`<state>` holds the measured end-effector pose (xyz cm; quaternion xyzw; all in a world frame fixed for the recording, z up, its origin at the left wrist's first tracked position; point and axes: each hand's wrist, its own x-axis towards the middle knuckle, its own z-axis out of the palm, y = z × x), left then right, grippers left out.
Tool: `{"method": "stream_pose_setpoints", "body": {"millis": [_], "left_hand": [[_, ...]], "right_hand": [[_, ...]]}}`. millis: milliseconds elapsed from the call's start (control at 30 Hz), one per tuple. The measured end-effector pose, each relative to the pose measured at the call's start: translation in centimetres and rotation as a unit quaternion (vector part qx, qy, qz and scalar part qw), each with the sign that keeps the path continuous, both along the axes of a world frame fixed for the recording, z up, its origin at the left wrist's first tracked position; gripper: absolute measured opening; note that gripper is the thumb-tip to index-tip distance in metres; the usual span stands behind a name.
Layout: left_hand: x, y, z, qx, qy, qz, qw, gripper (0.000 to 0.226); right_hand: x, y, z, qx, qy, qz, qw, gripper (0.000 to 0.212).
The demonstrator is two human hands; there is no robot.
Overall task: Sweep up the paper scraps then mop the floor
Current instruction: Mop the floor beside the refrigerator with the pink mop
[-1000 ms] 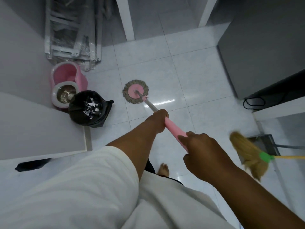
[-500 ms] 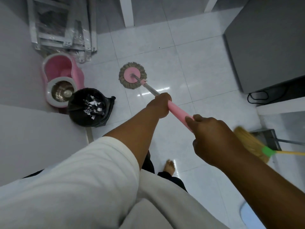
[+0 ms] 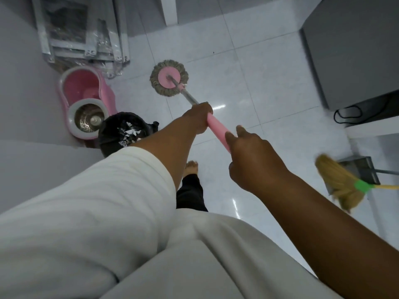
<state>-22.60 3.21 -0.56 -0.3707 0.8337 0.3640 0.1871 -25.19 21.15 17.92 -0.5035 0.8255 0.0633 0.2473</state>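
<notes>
Both hands grip the mop (image 3: 217, 128). The left hand (image 3: 199, 117) is wrapped round the lower end of its pink grip, and the right hand (image 3: 252, 160) holds the upper end with one finger lifted. The mop head (image 3: 169, 78) lies flat on the floor (image 3: 269, 83), near the bucket (image 3: 109, 96) and a stack of metal frames (image 3: 86, 29). The scraps (image 3: 127, 134) sit in the black bin (image 3: 108, 126), so sweeping looks done and mopping is under way.

A stroke carried too far left would likely bump the head against the bucket or the frames. The bin sits close under the left forearm. A swing of that arm could tip it and spill the scraps onto damp tile, where they would be harder to pick up.

The tiles shine, and a bare foot (image 3: 191, 167) stands on them, so a slip is possible. The broom (image 3: 339, 182) and dustpan (image 3: 358, 167) lie to the right, where a step could catch them. A black cable (image 3: 347, 112) loops low by the cabinet and should stay dry.
</notes>
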Motion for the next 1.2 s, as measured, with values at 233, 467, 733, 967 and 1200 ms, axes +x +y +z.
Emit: {"method": "stream_pose_setpoints", "body": {"millis": [233, 467, 733, 967, 1200], "left_hand": [[2.9, 11.8, -0.3, 0.025, -0.007, -0.023, 0.999, 0.038], [6.2, 27.5, 0.2, 0.036, 0.004, -0.070, 0.997, 0.018], [6.8, 36.4, 0.7, 0.043, -0.003, -0.079, 0.996, 0.054], [6.1, 34.5, 0.6, 0.046, 0.024, -0.097, 0.994, 0.040], [2.2, 27.2, 0.6, 0.031, 0.017, -0.101, 0.994, 0.025]], "right_hand": [[3.5, 12.1, 0.5, 0.012, 0.004, -0.015, 1.000, 0.035], [7.2, 26.6, 2.3, 0.038, -0.016, -0.045, 0.998, 0.044], [9.1, 35.5, 3.8, 0.055, -0.004, -0.072, 0.996, 0.046], [8.3, 33.1, 3.5, 0.054, 0.004, -0.085, 0.995, 0.044], [4.1, 26.0, 2.9, 0.044, 0.015, -0.082, 0.996, 0.032]]}}
